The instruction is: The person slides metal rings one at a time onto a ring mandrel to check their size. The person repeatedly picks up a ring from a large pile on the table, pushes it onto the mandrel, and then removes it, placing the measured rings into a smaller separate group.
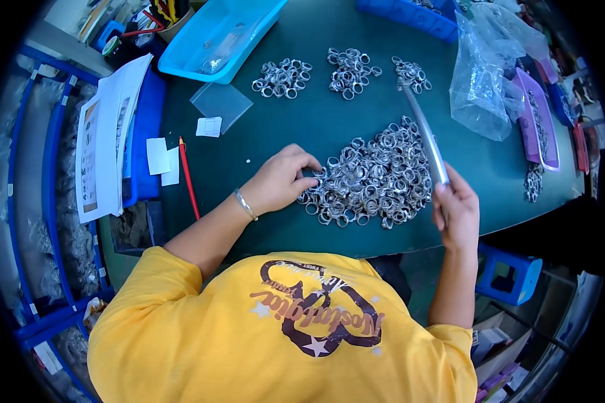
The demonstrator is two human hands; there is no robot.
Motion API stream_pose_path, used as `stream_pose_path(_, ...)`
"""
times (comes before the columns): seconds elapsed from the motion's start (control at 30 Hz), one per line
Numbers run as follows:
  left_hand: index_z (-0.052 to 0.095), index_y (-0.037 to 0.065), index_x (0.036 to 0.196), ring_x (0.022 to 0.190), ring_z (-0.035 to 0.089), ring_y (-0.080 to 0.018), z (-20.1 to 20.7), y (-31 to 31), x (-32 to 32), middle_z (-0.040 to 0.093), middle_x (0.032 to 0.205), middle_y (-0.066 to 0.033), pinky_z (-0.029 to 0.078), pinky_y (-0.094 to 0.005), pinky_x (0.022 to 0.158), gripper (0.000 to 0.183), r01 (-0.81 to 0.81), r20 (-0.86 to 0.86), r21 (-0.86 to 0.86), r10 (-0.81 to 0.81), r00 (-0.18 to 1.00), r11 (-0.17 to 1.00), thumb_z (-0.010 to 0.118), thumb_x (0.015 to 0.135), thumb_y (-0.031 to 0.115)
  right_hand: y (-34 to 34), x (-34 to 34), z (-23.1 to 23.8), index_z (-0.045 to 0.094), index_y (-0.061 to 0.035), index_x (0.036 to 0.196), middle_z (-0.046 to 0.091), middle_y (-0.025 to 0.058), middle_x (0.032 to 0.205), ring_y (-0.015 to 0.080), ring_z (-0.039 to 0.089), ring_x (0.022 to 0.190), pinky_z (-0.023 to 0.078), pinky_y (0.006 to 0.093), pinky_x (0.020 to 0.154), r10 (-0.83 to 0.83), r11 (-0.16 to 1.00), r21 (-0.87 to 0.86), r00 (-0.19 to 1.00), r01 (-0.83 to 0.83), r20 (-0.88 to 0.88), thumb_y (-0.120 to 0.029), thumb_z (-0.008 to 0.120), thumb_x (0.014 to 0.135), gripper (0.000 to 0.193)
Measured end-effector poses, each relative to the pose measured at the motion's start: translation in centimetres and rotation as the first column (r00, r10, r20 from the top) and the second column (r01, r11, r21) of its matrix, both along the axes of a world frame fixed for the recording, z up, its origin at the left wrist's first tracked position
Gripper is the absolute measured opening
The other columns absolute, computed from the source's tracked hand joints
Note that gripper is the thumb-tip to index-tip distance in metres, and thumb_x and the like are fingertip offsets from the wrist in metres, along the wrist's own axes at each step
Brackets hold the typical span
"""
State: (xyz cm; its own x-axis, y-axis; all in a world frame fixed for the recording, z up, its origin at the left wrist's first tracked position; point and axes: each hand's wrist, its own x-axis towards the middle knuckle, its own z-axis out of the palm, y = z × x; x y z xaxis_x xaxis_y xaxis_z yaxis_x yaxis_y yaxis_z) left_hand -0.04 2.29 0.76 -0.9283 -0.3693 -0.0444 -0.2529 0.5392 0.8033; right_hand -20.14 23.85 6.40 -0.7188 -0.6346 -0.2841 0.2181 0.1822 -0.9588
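Silver heap of rings (383,178) on green tabletop (289,121) between nearer left hand (282,178), with fingertips (309,182) at the heap's left edge (grasp indiscernible), and right hand (458,208), clasping tapered metal tool (425,134) pointed forward.

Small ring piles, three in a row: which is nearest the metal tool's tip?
The rightmost pile: the metal tool in the right hand overlaps its edge in view; the others lie farther left.
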Motion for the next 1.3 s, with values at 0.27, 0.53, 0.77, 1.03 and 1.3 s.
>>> stream_pose_path(0.27, 0.063, 0.002, 0.080, 0.066, 0.055, -0.0145, 0.3, 0.5, 0.5, 0.056, 0.079, -0.0051, 0.045, -0.0236, 0.061, 0.008, -0.097, -0.091, 0.047, 0.101, 0.991, 0.994, 0.066, 0.073, 0.004, -0.9, -3.9, 1.5, 0.041, 0.0083, 0.120, 0.047, 0.0040, 0.067, 0.0062, 0.038, 0.042, 0.030, 0.0196, 0.037, -0.031, 0.994, -0.090, 0.959, 0.058, 0.282, -0.005, 0.047, 0.083, 0.039)
stream_pose_path(0.53, 0.062, 0.001, 0.080, 0.076, 0.056, -0.0104, -0.9, -0.4, 0.6, 0.058, 0.094, -0.0046, 0.045, -0.0202, 0.065, 0.008, -0.198, -0.117, 0.396, 0.263, 0.958, 0.897, 0.063, 0.079, 0.009, 0.7, 1.0, 0.9, 0.039, 0.0079, 0.125, 0.047, 0.0000, 0.062, 0.0043, 0.037, 0.039, 0.028, 0.0179, 0.034, 0.124, 0.992, 0.036, 0.986, -0.121, -0.108, -0.008, 0.053, 0.082, 0.048)
stream_pose_path(0.77, 0.049, -0.002, 0.108, 0.073, 0.051, -0.0096, -0.7, -1.7, 0.2, 0.054, 0.088, -0.0051, 0.045, -0.0208, 0.066, 0.025, 0.159, -0.145, 0.987, 0.526, 0.838, 0.019, 0.049, 0.090, 0.017, 2.7, 4.3, -0.4, 0.052, 0.0040, 0.116, 0.060, 0.0126, 0.077, 0.0160, 0.056, 0.065, 0.043, 0.0242, 0.062, 0.513, 0.842, 0.139, 0.696, -0.521, -0.503, -0.008, 0.065, 0.074, 0.045)
stream_pose_path(1.03, 0.055, -0.002, 0.101, 0.068, 0.053, -0.0114, -0.9, 1.1, 0.3, 0.054, 0.088, -0.0068, 0.045, -0.0222, 0.062, 0.028, 0.136, -0.220, 0.963, 0.391, 0.894, 0.232, 0.063, 0.081, 0.016, 0.9, 5.3, -0.4, 0.052, 0.0030, 0.116, 0.056, 0.0135, 0.070, 0.0227, 0.054, 0.057, 0.043, 0.0279, 0.055, 0.505, 0.811, 0.164, 0.530, -0.562, -0.682, 0.000, 0.064, 0.070, 0.047)
stream_pose_path(1.3, 0.059, -0.005, 0.094, 0.067, 0.056, -0.0144, -0.6, 2.0, 0.2, 0.051, 0.093, -0.0102, 0.047, -0.0251, 0.058, 0.029, 0.200, -0.331, 0.910, 0.348, 0.877, 0.362, 0.072, 0.070, 0.006, 0.9, 5.6, -0.9, 0.053, 0.0022, 0.116, 0.049, 0.0100, 0.061, 0.0201, 0.048, 0.050, 0.039, 0.0280, 0.048, 0.486, 0.812, 0.133, 0.531, -0.569, -0.694, 0.001, 0.064, 0.069, 0.049)
